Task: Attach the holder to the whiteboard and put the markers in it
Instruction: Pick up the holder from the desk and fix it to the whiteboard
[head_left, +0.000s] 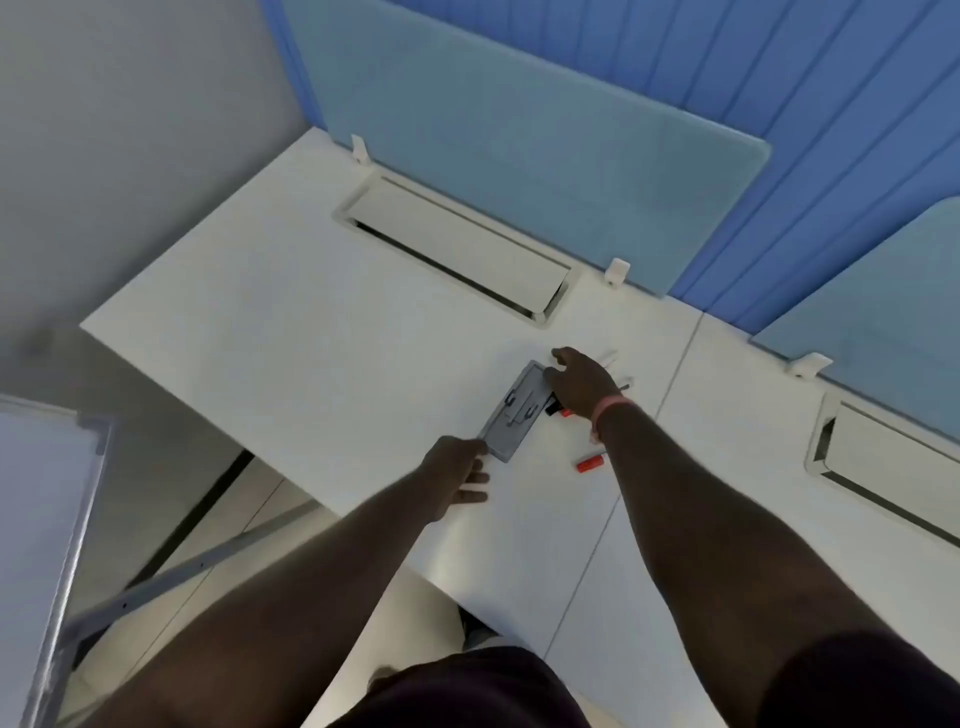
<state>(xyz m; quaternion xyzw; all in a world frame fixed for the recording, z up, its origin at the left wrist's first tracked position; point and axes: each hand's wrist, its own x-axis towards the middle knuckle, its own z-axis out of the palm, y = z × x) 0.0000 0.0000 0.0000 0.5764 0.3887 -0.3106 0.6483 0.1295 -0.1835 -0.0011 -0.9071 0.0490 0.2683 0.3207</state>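
Note:
A grey rectangular holder (511, 415) lies flat on the white desk (311, 312), its long side running from near left to far right. My left hand (457, 475) touches its near end with the fingertips. My right hand (579, 384) rests over its far end, fingers curled on the edge. Markers lie to the right of the holder: a red-capped one (589, 463) is plain to see, and others with red and black caps (558, 410) are partly hidden under my right wrist. The whiteboard (36, 509) with its metal frame stands at the lower left, off the desk.
A blue divider panel (519, 135) runs along the desk's far edge. Two cable hatches are set into the desk, one (457, 249) behind the holder and one (883, 462) at the right. The desk's left edge drops to the floor beside the whiteboard.

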